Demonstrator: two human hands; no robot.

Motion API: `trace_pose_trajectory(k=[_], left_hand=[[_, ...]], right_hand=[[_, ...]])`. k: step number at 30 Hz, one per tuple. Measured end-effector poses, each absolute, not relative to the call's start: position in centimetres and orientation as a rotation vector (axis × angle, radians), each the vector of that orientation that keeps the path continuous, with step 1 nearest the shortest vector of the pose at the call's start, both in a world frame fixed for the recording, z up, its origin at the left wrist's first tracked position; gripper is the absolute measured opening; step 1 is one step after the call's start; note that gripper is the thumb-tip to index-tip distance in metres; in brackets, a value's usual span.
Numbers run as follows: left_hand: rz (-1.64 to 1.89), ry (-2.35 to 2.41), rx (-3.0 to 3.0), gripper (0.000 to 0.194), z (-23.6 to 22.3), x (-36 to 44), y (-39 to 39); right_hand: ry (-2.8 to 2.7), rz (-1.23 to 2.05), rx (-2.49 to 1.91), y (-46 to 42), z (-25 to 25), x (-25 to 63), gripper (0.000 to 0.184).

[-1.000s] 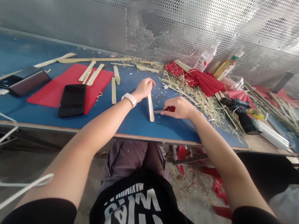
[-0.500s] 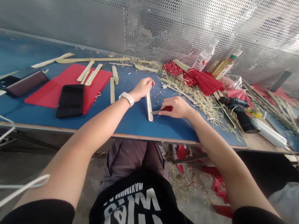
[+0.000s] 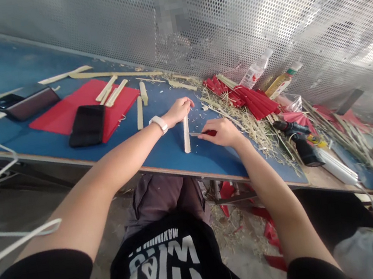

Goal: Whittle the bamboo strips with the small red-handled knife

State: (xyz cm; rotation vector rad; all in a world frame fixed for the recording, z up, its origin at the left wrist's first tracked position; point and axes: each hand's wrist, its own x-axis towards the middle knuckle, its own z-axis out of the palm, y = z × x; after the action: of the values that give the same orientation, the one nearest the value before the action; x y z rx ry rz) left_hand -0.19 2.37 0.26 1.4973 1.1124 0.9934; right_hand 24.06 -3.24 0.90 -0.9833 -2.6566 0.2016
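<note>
Left hand (image 3: 181,110) closed on upper end of pale strip (image 3: 186,135), frame centre; right hand (image 3: 221,132), just right of strip, gripping red-handled knife (image 3: 211,132), blade pointing left at strip; shavings (image 3: 252,133) right of centre; black phone (image 3: 87,125) on red sheet (image 3: 58,115), left.

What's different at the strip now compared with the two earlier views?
The right hand and its knife have shifted slightly away from the body, so the blade sits a little farther from the near end of the strip. Nothing was taken hold of or let go. The left hand still holds the strip's far end; the phone still lies on the red sheet.
</note>
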Motion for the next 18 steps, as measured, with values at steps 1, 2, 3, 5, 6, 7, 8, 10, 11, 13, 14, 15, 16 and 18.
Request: trace_pose_trajectory(k=[1, 2, 3, 5, 6, 7, 8, 10, 11, 13, 14, 15, 16, 18], left_hand=[[0.998, 1.124, 1.499, 0.033, 0.2, -0.1, 2.4], [1.003, 1.131, 1.503, 0.033, 0.2, -0.1, 2.5], [1.006, 1.135, 1.509, 0.033, 0.2, -0.1, 2.5], [1.008, 1.141, 1.518, 0.034, 0.2, 0.0, 2.4], [1.008, 1.144, 1.522, 0.034, 0.3, 0.0, 2.4], [1.006, 1.146, 1.526, 0.034, 0.3, 0.0, 2.4], [1.002, 1.145, 1.532, 0.034, 0.4, 0.0, 2.3], [0.999, 1.138, 1.546, 0.035, 0.4, 0.0, 2.2], [1.0, 1.135, 1.551, 0.035, 0.5, 0.0, 2.2], [1.002, 1.133, 1.552, 0.035, 0.5, 0.0, 2.1], [1.003, 1.137, 1.55, 0.034, 0.6, 0.0, 2.1], [1.002, 1.143, 1.549, 0.034, 0.6, 0.1, 2.1], [1.001, 1.147, 1.547, 0.034, 0.6, 0.1, 2.1], [0.997, 1.15, 1.541, 0.033, 0.5, 0.1, 2.2]], right_hand=[[-2.676, 0.182, -0.99, -3.3, 0.9, 23.9, 0.047], [-2.691, 0.173, -0.993, -3.3, 0.9, 23.8, 0.046], [-2.703, 0.173, -0.993, -3.3, 0.9, 23.7, 0.046], [-2.711, 0.184, -0.987, -3.1, 0.9, 23.7, 0.045], [-2.711, 0.188, -0.985, -3.1, 0.8, 23.6, 0.045], [-2.707, 0.189, -0.987, -3.0, 0.8, 23.6, 0.045], [-2.702, 0.189, -0.993, -2.9, 0.8, 23.6, 0.045], [-2.69, 0.187, -1.015, -2.8, 0.7, 23.6, 0.044], [-2.686, 0.188, -1.026, -2.7, 0.7, 23.6, 0.044], [-2.68, 0.182, -1.041, -2.6, 0.6, 23.5, 0.044], [-2.676, 0.173, -1.047, -2.5, 0.5, 23.5, 0.043], [-2.669, 0.161, -1.055, -2.4, 0.5, 23.5, 0.043], [-2.662, 0.149, -1.064, -2.4, 0.4, 23.5, 0.042], [-2.647, 0.127, -1.083, -2.3, 0.3, 23.3, 0.04]])
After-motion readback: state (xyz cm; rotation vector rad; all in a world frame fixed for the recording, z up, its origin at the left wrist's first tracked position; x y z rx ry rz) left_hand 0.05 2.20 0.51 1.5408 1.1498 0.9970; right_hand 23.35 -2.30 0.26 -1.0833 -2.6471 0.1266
